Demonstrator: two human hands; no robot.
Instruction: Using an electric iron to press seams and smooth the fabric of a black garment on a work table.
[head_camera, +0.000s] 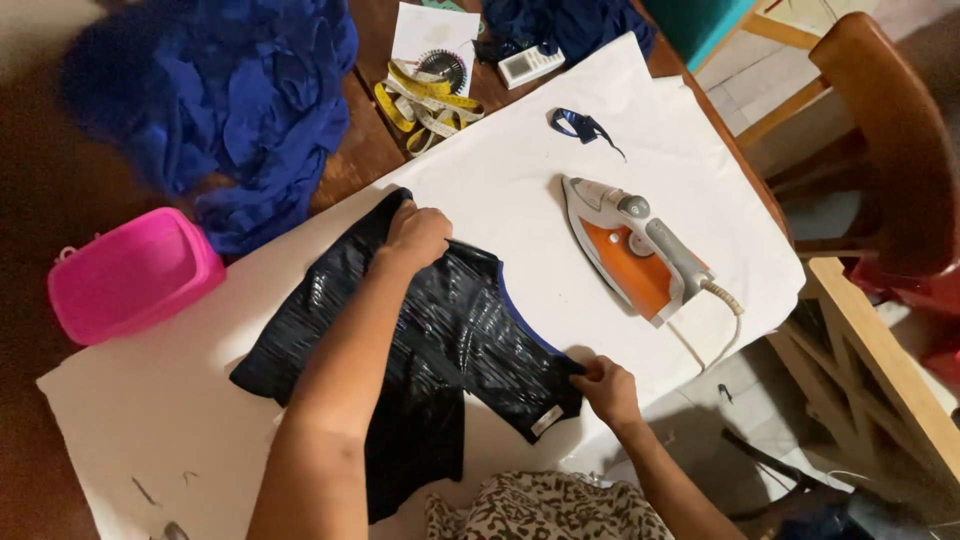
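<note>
Black, shiny fabric lies spread across the middle of a white sheet that covers most of the table — it has a blue trim along one curved edge and a small pale tag near its lower right corner. Left hand sits at the fabric's far edge, fingers curled down and closed on the cloth. Right hand is at the near right corner of the fabric, fingers pinched on the edge just beside the tag.

Orange and white iron rests flat on the sheet to the right of the fabric, well apart from both hands; its cord runs off toward the sheet's right edge. Small dark blue scrap lies on the sheet near its far edge, past the iron.

Off the sheet: pink plastic tub at the table's left edge, a pile of blue cloth at the far left corner, and a yellow tape measure coiled just beyond the sheet's far edge, w/ a white card behind it. Small white boxy item next to that — prob. a case, too small to tell. Wooden chair stands to the right of the table.
</note>
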